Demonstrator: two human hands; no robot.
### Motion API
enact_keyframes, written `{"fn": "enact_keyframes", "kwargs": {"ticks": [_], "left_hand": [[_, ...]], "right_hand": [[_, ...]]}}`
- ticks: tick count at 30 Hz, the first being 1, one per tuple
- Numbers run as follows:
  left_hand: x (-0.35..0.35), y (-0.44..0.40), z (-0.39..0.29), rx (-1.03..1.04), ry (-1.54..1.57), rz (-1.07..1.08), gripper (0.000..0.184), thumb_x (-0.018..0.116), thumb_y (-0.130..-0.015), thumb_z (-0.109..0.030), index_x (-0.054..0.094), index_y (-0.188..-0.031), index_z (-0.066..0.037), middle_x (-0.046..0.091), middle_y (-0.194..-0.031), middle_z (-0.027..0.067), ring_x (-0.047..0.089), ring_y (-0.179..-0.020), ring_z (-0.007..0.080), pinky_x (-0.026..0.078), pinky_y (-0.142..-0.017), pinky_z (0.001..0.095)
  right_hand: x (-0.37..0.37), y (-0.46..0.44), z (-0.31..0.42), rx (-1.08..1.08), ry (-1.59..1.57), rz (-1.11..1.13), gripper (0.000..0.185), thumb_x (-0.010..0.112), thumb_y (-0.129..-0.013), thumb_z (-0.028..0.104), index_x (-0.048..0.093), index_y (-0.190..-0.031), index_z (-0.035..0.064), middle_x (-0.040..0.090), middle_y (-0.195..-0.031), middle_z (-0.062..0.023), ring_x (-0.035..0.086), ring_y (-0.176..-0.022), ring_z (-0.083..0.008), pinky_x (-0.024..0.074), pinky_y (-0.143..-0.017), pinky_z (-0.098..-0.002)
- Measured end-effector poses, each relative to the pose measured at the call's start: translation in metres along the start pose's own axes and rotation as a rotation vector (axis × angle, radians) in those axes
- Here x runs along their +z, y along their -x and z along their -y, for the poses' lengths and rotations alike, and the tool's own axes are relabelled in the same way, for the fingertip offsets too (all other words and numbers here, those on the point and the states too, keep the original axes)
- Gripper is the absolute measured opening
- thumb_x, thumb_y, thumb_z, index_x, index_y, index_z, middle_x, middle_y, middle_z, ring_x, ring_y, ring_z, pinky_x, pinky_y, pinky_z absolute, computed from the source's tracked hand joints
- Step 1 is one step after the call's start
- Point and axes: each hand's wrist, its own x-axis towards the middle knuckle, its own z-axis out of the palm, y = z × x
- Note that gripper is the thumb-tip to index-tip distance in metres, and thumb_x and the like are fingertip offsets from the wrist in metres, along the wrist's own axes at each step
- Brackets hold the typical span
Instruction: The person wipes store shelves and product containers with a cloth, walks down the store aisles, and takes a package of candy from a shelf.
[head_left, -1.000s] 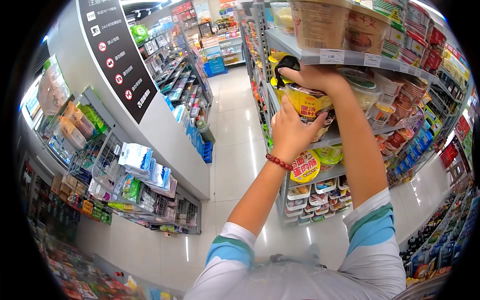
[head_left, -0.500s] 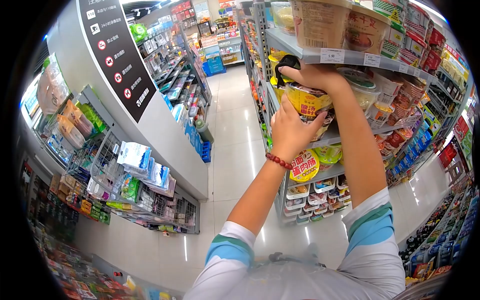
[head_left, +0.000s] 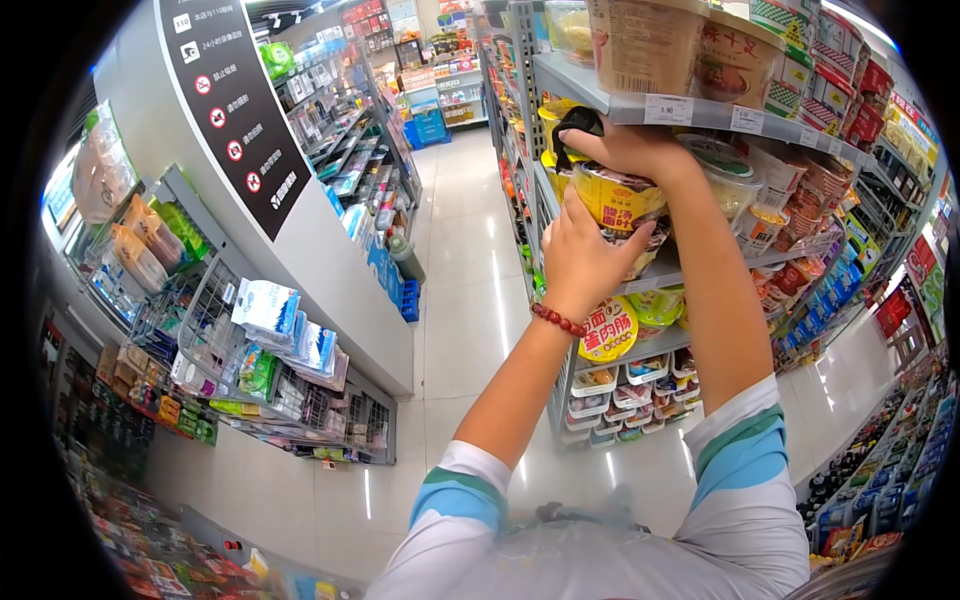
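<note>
My left hand [head_left: 590, 250], with a red bead bracelet at the wrist, is wrapped round the lower front of a yellow noodle bowl [head_left: 615, 198] on the middle shelf. A darker bowl lies just beneath it, partly behind my fingers. Reaching in above the yellow bowl, my right hand [head_left: 625, 150] has its thumb against a black item [head_left: 577, 128] at the shelf's left end. The rest of its fingers are hidden behind the hand and the bowl, so what they hold cannot be made out.
Large paper bowls [head_left: 645, 45] stand on the upper shelf, close above my right hand. A clear-lidded tub [head_left: 718, 165] is beside my right forearm. Below are a round yellow pack [head_left: 608, 330] and stacked trays. A wire rack [head_left: 215, 320] stands at left, beside a grey pillar [head_left: 335, 300].
The view has shifted very slightly. Both hands stay in the same places at the yellow bowl and the black item.
</note>
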Motion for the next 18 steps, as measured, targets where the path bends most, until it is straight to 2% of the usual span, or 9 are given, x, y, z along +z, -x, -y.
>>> {"fn": "enact_keyframes", "kwargs": {"ticks": [8,11,18], "left_hand": [[-0.0019,-0.0001,-0.0018,-0.009,-0.005,0.009,0.098,0.076,-0.077,-0.057,0.035,-0.135,0.010,0.064,-0.110,0.0257,0.063,-0.102,0.0426,0.049,-0.089,0.0474],[-0.0046,-0.0006,-0.0039,-0.061,0.046,0.077,0.105,0.076,-0.075,-0.056,0.031,-0.140,0.013,0.060,-0.119,0.0259,0.060,-0.111,0.0394,0.044,-0.094,0.0502],[-0.0041,-0.0003,-0.0032,-0.056,0.047,0.060,0.105,0.076,-0.075,-0.056,0.030,-0.141,0.012,0.059,-0.121,0.0262,0.059,-0.112,0.0394,0.043,-0.096,0.0496]], "right_hand": [[-0.0048,0.0005,0.0030,0.042,-0.001,0.058,0.077,0.060,-0.085,0.059,0.058,-0.122,-0.0090,0.064,-0.112,-0.0288,0.060,-0.108,-0.0380,0.0438,-0.099,-0.0409],[-0.0005,0.0005,0.0007,0.011,-0.001,-0.001,0.077,0.059,-0.085,0.059,0.059,-0.121,-0.0086,0.064,-0.114,-0.0286,0.060,-0.109,-0.0382,0.0438,-0.099,-0.0411],[-0.0030,0.0006,0.0023,0.001,0.018,0.004,0.079,0.059,-0.085,0.060,0.057,-0.125,-0.0075,0.062,-0.120,-0.0289,0.058,-0.115,-0.0382,0.0417,-0.103,-0.0408]]}}
